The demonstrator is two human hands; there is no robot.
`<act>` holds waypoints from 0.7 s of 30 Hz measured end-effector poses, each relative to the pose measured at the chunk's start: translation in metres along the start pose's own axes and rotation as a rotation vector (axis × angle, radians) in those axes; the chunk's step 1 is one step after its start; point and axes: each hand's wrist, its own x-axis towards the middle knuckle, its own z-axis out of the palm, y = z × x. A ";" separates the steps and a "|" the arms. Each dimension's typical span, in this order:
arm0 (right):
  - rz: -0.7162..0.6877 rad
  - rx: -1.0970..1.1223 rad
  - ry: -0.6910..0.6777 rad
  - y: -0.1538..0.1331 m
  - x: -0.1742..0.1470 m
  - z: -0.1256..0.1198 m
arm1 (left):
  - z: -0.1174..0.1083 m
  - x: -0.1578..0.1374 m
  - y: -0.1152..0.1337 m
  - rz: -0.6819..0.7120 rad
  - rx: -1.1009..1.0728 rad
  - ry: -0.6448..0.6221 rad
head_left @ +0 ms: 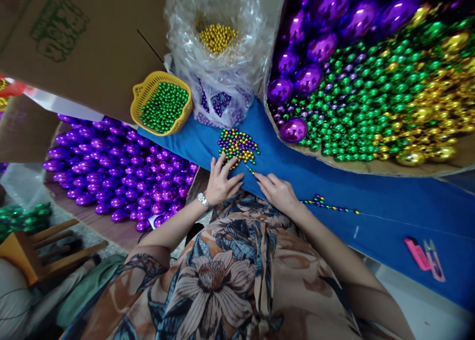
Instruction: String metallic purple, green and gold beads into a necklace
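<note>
A: Head view, the only one. Where are the hands lying?

B: The left hand (223, 181) is spreading its fingers at the near edge of a loose pile of small, shiny green, gold and purple round beads (237, 144); I cannot tell whether it is gripping any. The right hand (276, 191) is pinching what is looking like a thin silvery needle (247, 167), a few beads sitting near the fingertips. The pile is lying on the blue cloth-covered desk (263, 124), just beyond both hands.

A: What could be going wrong?

B: Beads are lying loose near the desk's front edge, so a careless sweep could be sending some off. A slipping pinch could be letting beads slide off the needle. Past the right forearm, a multicoloured beaded strand (328, 206) is trailing a fine pale thread (408, 223) rightward; a shifting arm could be snagging it. It is passing near the pale-handled metal snips (434, 261) and the pink plastic cutter (417, 253), so tangling is seeming possible.

A: Any writing?

B: Dark green stylised lettering is showing upside down on the large brown cardboard box (111, 48); I'm not managing to read it. No brand is reading clearly on the cutter.
</note>
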 end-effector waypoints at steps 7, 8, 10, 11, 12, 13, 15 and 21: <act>-0.058 0.012 0.002 -0.007 0.007 -0.003 | -0.004 -0.001 -0.001 0.004 -0.008 0.064; -0.064 0.011 -0.006 -0.008 0.008 -0.003 | -0.005 -0.001 -0.001 -0.016 -0.015 0.064; -0.075 0.012 -0.021 -0.009 0.009 -0.003 | -0.006 -0.001 -0.002 -0.064 -0.006 0.075; -0.081 0.014 -0.026 -0.009 0.009 -0.003 | -0.007 -0.001 -0.002 -0.087 0.007 0.087; -0.087 0.016 -0.027 -0.010 0.009 -0.003 | -0.007 0.000 -0.003 -0.105 0.020 0.100; -0.090 0.018 -0.026 -0.010 0.009 -0.002 | -0.007 0.000 -0.003 -0.118 0.028 0.110; -0.091 0.022 -0.022 -0.010 0.010 -0.001 | -0.008 0.002 -0.005 -0.133 0.025 0.119; -0.092 0.026 -0.011 -0.011 0.010 0.000 | -0.008 0.005 -0.006 -0.156 -0.020 0.123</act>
